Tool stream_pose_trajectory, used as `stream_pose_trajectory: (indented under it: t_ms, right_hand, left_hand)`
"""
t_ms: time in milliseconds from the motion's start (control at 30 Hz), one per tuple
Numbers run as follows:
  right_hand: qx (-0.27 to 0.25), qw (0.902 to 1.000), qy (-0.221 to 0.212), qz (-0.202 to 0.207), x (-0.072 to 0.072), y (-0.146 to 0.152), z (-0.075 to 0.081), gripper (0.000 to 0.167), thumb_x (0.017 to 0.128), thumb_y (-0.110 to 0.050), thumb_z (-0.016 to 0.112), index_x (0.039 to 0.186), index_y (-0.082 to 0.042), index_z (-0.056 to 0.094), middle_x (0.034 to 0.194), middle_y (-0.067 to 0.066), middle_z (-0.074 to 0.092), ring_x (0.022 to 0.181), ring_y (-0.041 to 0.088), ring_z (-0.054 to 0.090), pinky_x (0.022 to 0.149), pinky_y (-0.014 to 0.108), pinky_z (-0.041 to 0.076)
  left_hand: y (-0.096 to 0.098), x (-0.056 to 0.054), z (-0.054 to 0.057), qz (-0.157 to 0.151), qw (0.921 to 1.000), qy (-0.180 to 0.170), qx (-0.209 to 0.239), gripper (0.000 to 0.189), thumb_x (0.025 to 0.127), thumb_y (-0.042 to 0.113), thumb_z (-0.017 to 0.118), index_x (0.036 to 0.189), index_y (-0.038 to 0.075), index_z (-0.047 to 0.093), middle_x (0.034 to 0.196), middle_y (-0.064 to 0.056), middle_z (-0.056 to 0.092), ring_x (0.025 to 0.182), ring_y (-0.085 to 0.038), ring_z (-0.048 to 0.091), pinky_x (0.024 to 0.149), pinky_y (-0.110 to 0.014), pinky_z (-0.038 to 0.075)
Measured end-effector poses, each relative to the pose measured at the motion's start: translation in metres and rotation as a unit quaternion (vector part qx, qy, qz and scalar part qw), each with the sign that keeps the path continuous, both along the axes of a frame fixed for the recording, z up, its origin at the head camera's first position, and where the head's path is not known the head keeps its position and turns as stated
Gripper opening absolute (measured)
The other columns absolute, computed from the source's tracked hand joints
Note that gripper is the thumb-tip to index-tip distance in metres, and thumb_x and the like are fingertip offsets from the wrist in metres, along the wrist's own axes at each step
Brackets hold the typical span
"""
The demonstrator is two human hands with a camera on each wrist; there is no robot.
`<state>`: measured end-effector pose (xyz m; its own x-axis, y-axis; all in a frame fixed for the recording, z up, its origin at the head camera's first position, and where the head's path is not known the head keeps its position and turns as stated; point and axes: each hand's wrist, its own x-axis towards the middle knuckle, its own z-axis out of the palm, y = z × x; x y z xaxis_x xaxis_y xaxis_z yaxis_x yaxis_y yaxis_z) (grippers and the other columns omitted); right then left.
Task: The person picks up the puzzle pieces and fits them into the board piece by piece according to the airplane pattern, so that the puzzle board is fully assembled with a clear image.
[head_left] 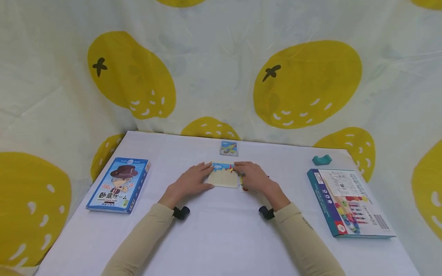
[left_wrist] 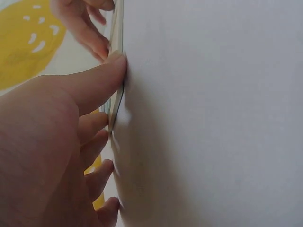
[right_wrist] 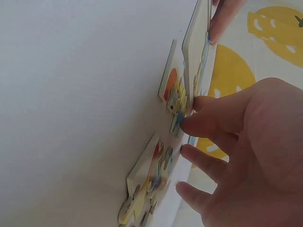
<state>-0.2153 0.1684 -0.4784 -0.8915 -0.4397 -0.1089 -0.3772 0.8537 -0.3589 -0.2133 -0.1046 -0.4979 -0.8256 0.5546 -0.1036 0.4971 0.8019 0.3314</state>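
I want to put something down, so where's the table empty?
Bare cloth lies between the sleeves, between left grip and blue box, and between right grip and teal-edged box. It's crowded around the board: pieces lie by the right grip.

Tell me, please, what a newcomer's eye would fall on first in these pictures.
Probably the big yellow fruit-like shapes on the cloth behind the table. Next, the blue game box on the table's left side and the teal-edged box on its right. Between these, the left hand and right hand touch a small, partly filled puzzle board.
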Motion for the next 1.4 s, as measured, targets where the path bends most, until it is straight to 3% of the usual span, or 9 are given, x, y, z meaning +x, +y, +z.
stream_pose_trajectory:
  t_ms: [133,300,433,567,733,867,1033,1400]
  right_hand:
    - [-0.055,0.9975,-0.044,0.001,-0.005,0.005,0.000,0.066,0.082,0.010,0.041,0.143,-0.009,0.054,0.155,0.005,0.046,0.147,0.031,0.036,0.119,0.051,0.032]
    - [-0.139,0.9833,-0.113,-0.032,-0.009,0.016,0.003,0.058,0.089,0.003,0.044,0.144,-0.012,0.054,0.157,0.003,0.043,0.151,0.031,0.030,0.119,0.053,0.030]
    - [-0.162,0.9792,-0.108,-0.055,-0.009,0.021,0.002,0.053,0.091,-0.002,0.049,0.142,-0.014,0.056,0.156,0.007,0.045,0.149,0.032,0.032,0.119,0.056,0.030]
    - [-0.154,0.9820,-0.080,-0.074,-0.006,0.023,0.004,0.048,0.088,-0.001,0.051,0.135,-0.008,0.061,0.147,0.014,0.052,0.142,0.036,0.042,0.115,0.056,0.035]
    - [-0.086,0.9919,-0.043,-0.083,0.002,0.023,0.009,0.041,0.087,-0.001,0.058,0.127,-0.002,0.067,0.127,0.016,0.062,0.118,0.033,0.057,0.103,0.051,0.047]
    - [-0.043,0.9944,-0.035,-0.090,0.007,0.024,0.009,0.037,0.086,-0.006,0.067,0.123,-0.003,0.069,0.119,0.013,0.062,0.105,0.027,0.057,0.097,0.046,0.050]
    - [-0.048,0.9932,-0.024,-0.104,0.009,0.025,0.002,0.030,0.086,-0.011,0.073,0.116,-0.007,0.073,0.110,0.010,0.060,0.098,0.024,0.054,0.091,0.041,0.049]
    - [-0.068,0.9920,-0.013,-0.106,0.004,0.021,-0.005,0.021,0.085,-0.008,0.073,0.106,-0.008,0.075,0.103,0.008,0.060,0.097,0.024,0.052,0.088,0.040,0.047]
  left_hand:
    - [-0.002,-0.001,0.002,-0.004,0.9996,0.023,-0.017,0.074,0.093,0.056,0.059,0.154,0.018,0.039,0.162,-0.001,0.035,0.152,-0.028,0.029,0.121,-0.051,0.028]
    - [0.000,-0.003,0.002,-0.001,0.9990,0.028,-0.036,0.075,0.093,0.059,0.058,0.154,0.021,0.038,0.162,0.003,0.034,0.152,-0.025,0.029,0.121,-0.049,0.029]
    - [0.003,-0.002,0.004,0.002,0.9986,0.022,-0.048,0.075,0.094,0.059,0.057,0.155,0.021,0.037,0.163,0.003,0.033,0.152,-0.024,0.028,0.121,-0.048,0.029]
    - [0.007,-0.002,0.006,0.005,0.9980,0.024,-0.057,0.074,0.093,0.059,0.058,0.154,0.021,0.038,0.162,0.003,0.035,0.151,-0.024,0.030,0.121,-0.047,0.029]
    - [0.007,-0.003,0.006,0.003,0.9973,0.032,-0.066,0.074,0.093,0.059,0.058,0.154,0.021,0.039,0.161,0.003,0.036,0.150,-0.024,0.032,0.121,-0.044,0.031]
    - [0.007,-0.003,0.007,0.006,0.9975,0.032,-0.063,0.074,0.092,0.059,0.059,0.153,0.020,0.041,0.160,0.003,0.038,0.150,-0.024,0.033,0.121,-0.043,0.031]
    - [0.007,-0.003,0.008,0.005,0.9978,0.025,-0.061,0.075,0.092,0.059,0.059,0.153,0.020,0.040,0.161,0.002,0.036,0.151,-0.025,0.032,0.121,-0.044,0.030]
    - [0.007,-0.001,0.007,0.011,0.9976,0.016,-0.066,0.076,0.093,0.060,0.056,0.155,0.022,0.035,0.164,0.008,0.029,0.154,-0.022,0.024,0.122,-0.050,0.026]
